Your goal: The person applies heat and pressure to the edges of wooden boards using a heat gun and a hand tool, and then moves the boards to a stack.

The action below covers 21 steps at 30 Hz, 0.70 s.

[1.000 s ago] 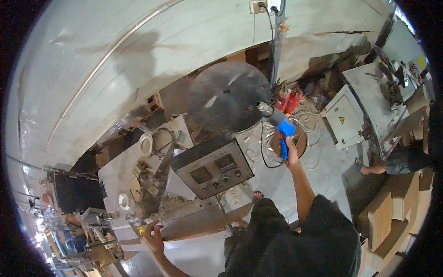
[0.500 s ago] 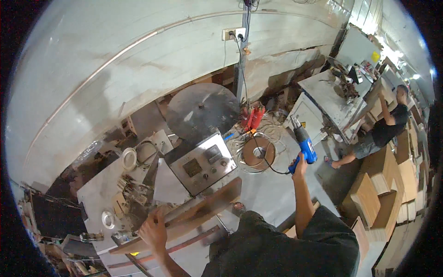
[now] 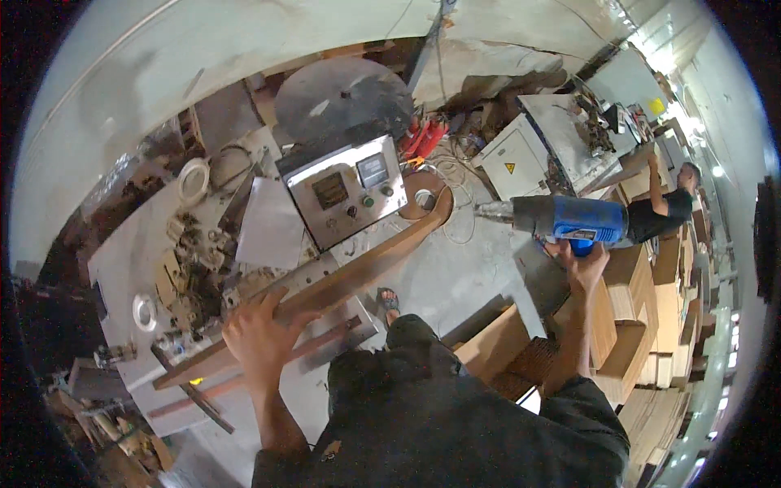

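The right fingers (image 3: 567, 250) hold a blue-and-black plastic heat gun (image 3: 582, 215); the left fingers (image 3: 274, 301) spread wide over a long brown wooden board (image 3: 374, 264) beneath them, which might slip if only lightly steadied.

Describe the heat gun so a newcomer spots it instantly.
Find the control panel, slightly left of centre. Go right, past the brown reel, to the right hand, which holds the heat gun, nozzle pointing left. Its blue body sets it apart from the pale cabinet beyond.
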{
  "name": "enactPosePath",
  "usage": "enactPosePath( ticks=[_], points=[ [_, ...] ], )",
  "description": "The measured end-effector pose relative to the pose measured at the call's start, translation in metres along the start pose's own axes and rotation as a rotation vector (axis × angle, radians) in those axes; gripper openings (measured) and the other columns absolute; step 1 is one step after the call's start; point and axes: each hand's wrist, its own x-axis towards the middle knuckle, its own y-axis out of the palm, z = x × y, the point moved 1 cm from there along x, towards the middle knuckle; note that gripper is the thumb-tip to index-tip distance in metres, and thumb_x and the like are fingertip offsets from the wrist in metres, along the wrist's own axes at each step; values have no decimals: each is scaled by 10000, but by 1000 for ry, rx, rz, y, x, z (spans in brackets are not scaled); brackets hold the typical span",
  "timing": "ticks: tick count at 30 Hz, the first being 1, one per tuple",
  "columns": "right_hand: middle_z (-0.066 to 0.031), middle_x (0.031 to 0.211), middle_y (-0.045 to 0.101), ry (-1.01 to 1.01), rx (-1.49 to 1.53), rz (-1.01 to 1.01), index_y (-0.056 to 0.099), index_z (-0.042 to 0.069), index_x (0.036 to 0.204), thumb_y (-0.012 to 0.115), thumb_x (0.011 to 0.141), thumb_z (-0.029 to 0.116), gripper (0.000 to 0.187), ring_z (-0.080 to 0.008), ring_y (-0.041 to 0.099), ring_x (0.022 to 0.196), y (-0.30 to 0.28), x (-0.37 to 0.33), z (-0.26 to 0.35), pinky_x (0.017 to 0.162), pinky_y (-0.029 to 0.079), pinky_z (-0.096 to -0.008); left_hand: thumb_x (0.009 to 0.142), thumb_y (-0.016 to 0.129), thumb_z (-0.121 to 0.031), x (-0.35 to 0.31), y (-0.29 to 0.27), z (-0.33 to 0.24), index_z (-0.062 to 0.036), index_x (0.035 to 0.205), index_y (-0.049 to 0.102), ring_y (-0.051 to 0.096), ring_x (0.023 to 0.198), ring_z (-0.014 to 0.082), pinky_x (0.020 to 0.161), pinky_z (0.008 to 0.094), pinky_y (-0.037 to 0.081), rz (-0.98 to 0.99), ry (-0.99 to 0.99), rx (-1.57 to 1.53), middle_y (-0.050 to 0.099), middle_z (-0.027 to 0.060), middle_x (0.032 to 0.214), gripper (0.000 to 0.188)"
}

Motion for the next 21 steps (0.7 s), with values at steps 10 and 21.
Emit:
enactPosePath(
  ticks=[10, 21],
  points=[
    [-65, 925, 816, -456, 21, 198, 766, 11, 1133, 925, 805, 346, 494, -205, 789, 816, -4, 56, 103, 779, 652, -398, 698, 918, -642, -7, 5, -4, -182, 970, 852, 745, 765, 313, 746, 458, 588, -168, -3, 18, 759, 58, 799, 538],
    [-122, 1114, 779, -275, 322, 409, 690, -26, 1248, 942, 751, 385, 693, -273, 771, 1001, 17, 73, 90, 948, 622, -427, 773, 832, -750, -18, 5, -6, -222, 1128, 852, 745, 1047, 349, 1002, 503, 556, 70, -189, -76, 816, 78, 1049, 636]
  ],
)
